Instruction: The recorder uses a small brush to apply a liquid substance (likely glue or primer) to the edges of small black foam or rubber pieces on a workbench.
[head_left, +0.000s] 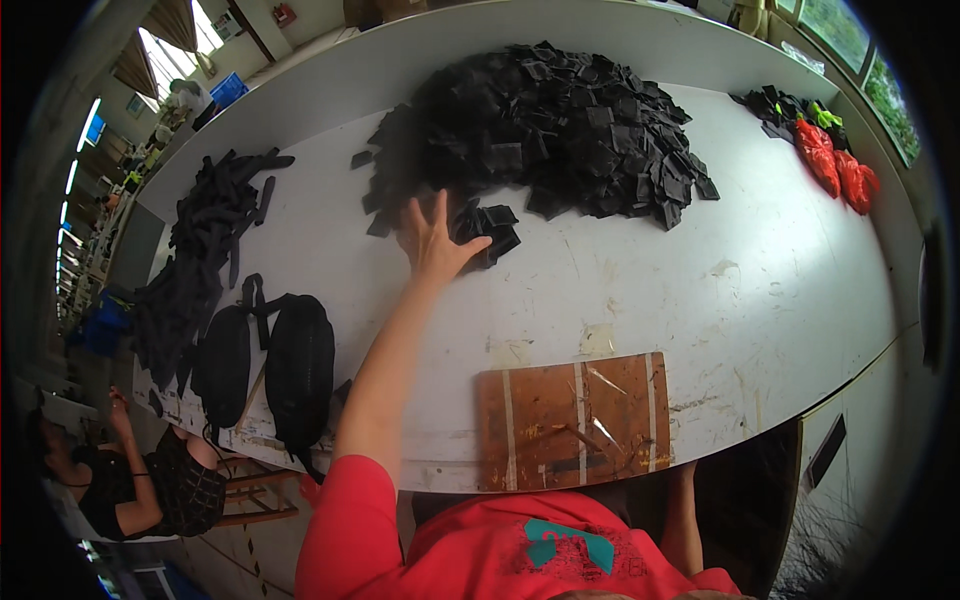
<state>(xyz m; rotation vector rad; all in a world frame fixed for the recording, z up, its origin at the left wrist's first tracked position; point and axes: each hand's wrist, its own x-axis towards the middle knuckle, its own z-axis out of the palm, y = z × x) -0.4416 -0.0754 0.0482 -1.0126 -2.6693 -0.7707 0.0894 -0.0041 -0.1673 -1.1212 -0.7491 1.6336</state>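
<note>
My left hand point(432, 240) reaches across the white table to the near left edge of a large heap of flat black squarish pieces point(540, 120). Its fingers are spread, and the thumb points right beside a small cluster of the same pieces point(497, 235). Whether the palm rests on any of them I cannot tell. My right forearm point(683, 530) hangs down at the table's front edge, with the hand hidden beneath it. In front of me lies a brown board point(535, 420) with pale strips, bearing small slim tools point(605, 432).
Black elongated fabric pieces point(200, 230) pile up at left, with padded black straps point(300, 360) nearer. Red plastic bags point(835, 165) lie at far right by black items. A raised white panel point(330, 95) borders the back. Another person point(150, 480) sits at lower left.
</note>
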